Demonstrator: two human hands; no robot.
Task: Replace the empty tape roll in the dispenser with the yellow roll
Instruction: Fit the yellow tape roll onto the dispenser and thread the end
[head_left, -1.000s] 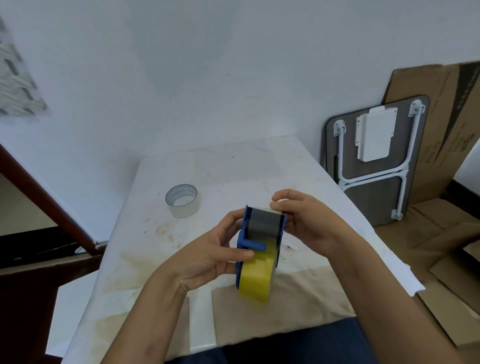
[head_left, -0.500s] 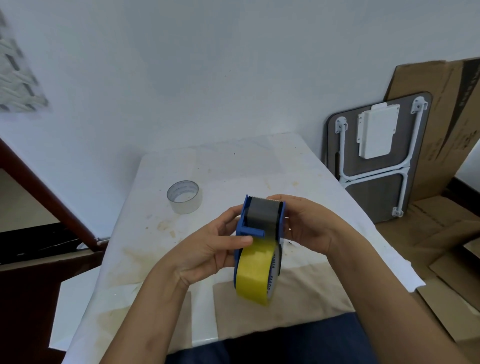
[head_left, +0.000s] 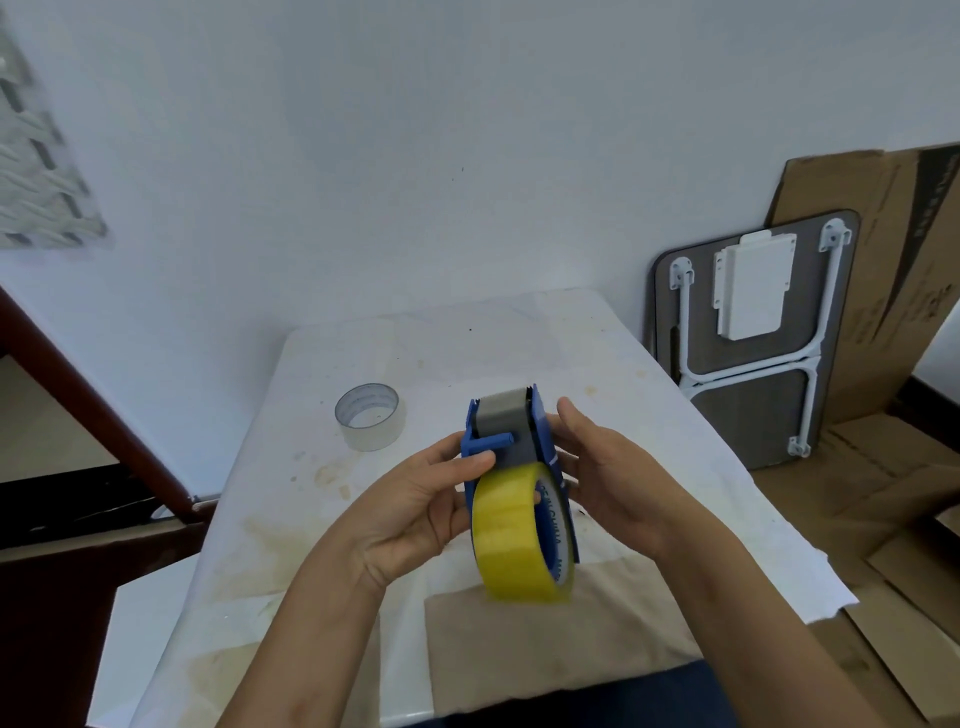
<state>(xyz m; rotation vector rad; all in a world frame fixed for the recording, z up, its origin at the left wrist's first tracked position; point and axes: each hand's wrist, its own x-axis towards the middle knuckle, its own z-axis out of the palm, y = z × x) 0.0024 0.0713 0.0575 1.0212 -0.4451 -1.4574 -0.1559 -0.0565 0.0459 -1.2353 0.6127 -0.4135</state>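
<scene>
I hold a blue tape dispenser (head_left: 506, 434) with a grey front plate above the white table (head_left: 649, 415). A yellow tape roll (head_left: 519, 535) sits in its lower part, between the blue side plates. My left hand (head_left: 415, 509) grips the dispenser's left side, thumb just under a blue crossbar. My right hand (head_left: 613, 483) cups the right side, fingers pointing up beside the plate. The empty roll (head_left: 370, 415), a thin clear-grey ring, stands on the table to the left of and behind the dispenser.
A brown paper sheet (head_left: 545, 644) lies at the table's near edge under my forearms. A folded lap table (head_left: 753, 332) and flattened cardboard (head_left: 893, 270) lean on the wall at right. A dark wooden rail (head_left: 88, 410) runs at left.
The dispenser has tilted, so the yellow roll's side face with blue print shows. My right-hand fingers slid from the top front edge down to the right side plate.
</scene>
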